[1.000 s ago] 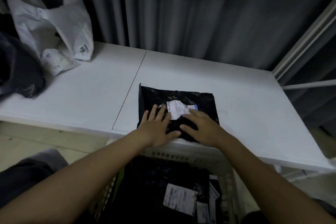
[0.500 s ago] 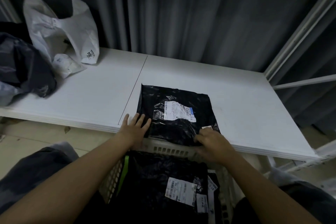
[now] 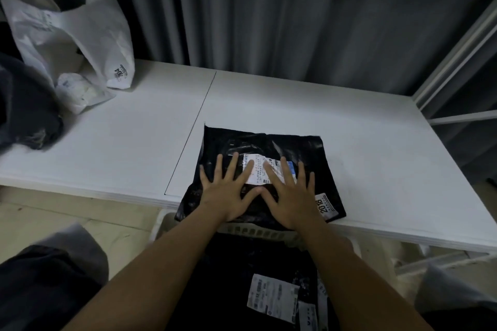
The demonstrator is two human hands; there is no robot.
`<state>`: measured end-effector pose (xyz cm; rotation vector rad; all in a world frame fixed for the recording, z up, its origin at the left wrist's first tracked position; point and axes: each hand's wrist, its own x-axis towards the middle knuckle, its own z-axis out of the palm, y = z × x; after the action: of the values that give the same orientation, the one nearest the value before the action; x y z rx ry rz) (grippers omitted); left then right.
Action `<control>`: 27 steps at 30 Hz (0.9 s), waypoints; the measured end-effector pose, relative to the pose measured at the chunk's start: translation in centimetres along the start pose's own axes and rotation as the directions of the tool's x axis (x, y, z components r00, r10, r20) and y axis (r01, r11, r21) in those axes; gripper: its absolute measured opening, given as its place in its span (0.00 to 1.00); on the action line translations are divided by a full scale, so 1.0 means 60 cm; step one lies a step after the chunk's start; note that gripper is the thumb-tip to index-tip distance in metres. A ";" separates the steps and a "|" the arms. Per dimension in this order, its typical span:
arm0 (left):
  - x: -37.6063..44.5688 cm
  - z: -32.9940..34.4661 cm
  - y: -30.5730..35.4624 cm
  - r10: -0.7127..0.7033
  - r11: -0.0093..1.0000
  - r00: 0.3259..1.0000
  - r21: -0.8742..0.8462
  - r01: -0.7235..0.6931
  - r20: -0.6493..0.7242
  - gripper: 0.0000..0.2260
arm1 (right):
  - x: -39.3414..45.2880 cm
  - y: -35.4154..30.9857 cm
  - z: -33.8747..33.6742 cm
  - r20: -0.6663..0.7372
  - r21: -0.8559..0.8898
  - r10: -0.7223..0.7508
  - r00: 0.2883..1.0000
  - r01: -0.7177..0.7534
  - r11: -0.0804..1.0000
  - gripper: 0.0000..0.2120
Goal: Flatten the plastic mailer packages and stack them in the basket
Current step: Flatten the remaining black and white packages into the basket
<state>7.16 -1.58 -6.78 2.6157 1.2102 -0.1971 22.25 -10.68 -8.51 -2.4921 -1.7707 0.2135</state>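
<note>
**Two flat palms on a black mailer at the table's near edge**

Both hands lay spread on one black mailer (image 3: 269,148), which sat on the white table (image 3: 349,121) at its near edge, just right of the seam running across the tabletop. The left hand (image 3: 228,193) pressed the mailer's left half with fingers straight and fanned; the right hand (image 3: 290,196) did the same on the right half. Neither hand gripped anything. The thumb tips nearly met over the middle of the mailer, and the forefingers of both hands overlapped its white shipping label (image 3: 259,169). The mailer stretched beyond the fingertips toward the far side of the table, and its near edge hung slightly over the table's rim beneath the wrists. A smaller white sticker (image 3: 326,206) showed at the mailer's near right corner, just right of the right hand.

Below the table's near edge stood the white basket (image 3: 258,231), its slotted rim visible between the forearms. Inside it lay other black mailers (image 3: 234,277) with white labels facing up. At the table's far left corner rested a white plastic bag (image 3: 80,35) and, beside it, a dark bundle (image 3: 24,113). Grey curtains (image 3: 295,13) hung behind the table.
</note>
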 end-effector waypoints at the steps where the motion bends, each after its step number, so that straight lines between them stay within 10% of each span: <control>1: 0.003 0.005 -0.007 -0.001 1.000 1.000 0.008 0.001 -0.011 0.34 | 0.001 0.000 0.001 0.002 -0.001 0.006 1.000 -0.006 1.000 0.35; 10: 0.008 0.002 -0.004 -0.055 0.998 0.999 -0.042 0.054 -0.004 0.34 | 0.008 -0.001 -0.028 0.123 0.146 0.043 0.992 -0.060 0.987 0.27; 14: 0.034 -0.012 -0.013 -0.066 0.996 0.947 -0.072 0.046 -0.314 0.37 | 0.045 -0.013 -0.055 -0.319 0.379 0.103 0.942 0.027 0.925 0.17; 19: 0.057 0.003 -0.038 -0.030 1.000 0.987 -0.008 0.029 -0.159 0.38 | 0.091 -0.011 -0.031 0.035 0.163 -0.088 0.995 0.081 0.983 0.27; 27: 0.056 -0.008 -0.049 -0.137 0.991 0.990 -0.003 0.137 -0.036 0.39 | 0.114 0.006 -0.033 0.179 0.012 0.189 0.965 -0.194 0.981 0.38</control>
<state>7.11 2.85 -7.60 2.5475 1.4037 -0.1755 25.09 -4.31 -7.07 -2.6981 -1.5662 0.4848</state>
